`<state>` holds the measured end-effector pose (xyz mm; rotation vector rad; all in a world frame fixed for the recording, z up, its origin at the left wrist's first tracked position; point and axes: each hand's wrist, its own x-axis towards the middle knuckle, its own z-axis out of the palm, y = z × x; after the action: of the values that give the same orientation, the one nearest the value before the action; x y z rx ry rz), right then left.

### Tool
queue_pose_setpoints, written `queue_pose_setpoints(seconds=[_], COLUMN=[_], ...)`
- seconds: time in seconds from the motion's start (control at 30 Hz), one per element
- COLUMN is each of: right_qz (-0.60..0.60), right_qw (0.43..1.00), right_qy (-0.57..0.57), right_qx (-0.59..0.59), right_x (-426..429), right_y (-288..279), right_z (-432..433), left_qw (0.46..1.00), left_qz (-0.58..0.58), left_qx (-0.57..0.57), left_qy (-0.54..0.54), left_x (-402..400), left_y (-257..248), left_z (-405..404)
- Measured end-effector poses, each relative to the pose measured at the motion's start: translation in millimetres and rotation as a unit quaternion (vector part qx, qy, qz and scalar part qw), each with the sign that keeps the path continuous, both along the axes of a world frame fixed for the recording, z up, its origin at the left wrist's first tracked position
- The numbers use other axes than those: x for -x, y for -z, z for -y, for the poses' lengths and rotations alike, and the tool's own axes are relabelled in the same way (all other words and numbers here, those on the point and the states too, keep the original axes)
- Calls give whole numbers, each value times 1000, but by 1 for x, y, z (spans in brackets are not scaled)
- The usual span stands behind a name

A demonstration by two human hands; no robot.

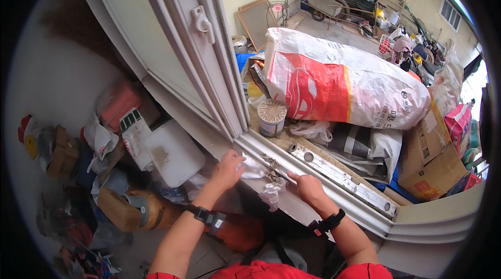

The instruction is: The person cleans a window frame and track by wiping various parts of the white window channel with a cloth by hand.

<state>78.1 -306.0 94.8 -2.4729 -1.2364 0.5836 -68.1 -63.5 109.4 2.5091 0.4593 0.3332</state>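
My left hand (228,170) holds a pale crumpled plastic wrapper (253,168) at the sill, near the foot of the sliding window sash (219,52). A grey, dirty crumpled cloth or paper (274,177) lies on the sill between my hands, with a pale crumpled piece (271,196) hanging beside it. My right hand (307,187) rests at the white window track (332,196), its index finger extended towards the grey piece; whether it holds anything is not clear. Outside the track lies a long, dirty spirit level (344,177).
A lidded tub (271,117) stands outside the window beside a large white and red woven sack (348,79). Cardboard boxes (428,153) lie to the right. Indoors at left are a white plastic lid (174,153), bags and a carton (119,209). A wheelbarrow (323,3) stands in the yard.
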Motion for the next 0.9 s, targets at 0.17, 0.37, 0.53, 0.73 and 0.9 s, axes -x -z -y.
queue_pose_setpoints(seconds=[0.17, 0.37, 0.53, 0.73, 0.9], right_qz=[-34, -21, -42, -34, -18], right_qw=[999, 999, 998, 995, 990], right_qy=[16, 37, 34, 34, 43], right_qx=[9, -11, -19, -90, -134], right_x=[2, 5, -1, 5, 1], right_y=[-1, -4, 11, 16, 4], right_z=[12, 13, 7, 18, 33], left_qw=[999, 987, 979, 987, 988], left_qz=[-18, -109, -167, -45, 75], left_qx=[-41, -35, -32, 46, 21], left_qy=[-24, -117, -112, -144, -135], left_x=[-52, -78, -88, -79, -76], left_y=[23, 35, 34, 43, 14], left_z=[42, 67, 58, 54, 72])
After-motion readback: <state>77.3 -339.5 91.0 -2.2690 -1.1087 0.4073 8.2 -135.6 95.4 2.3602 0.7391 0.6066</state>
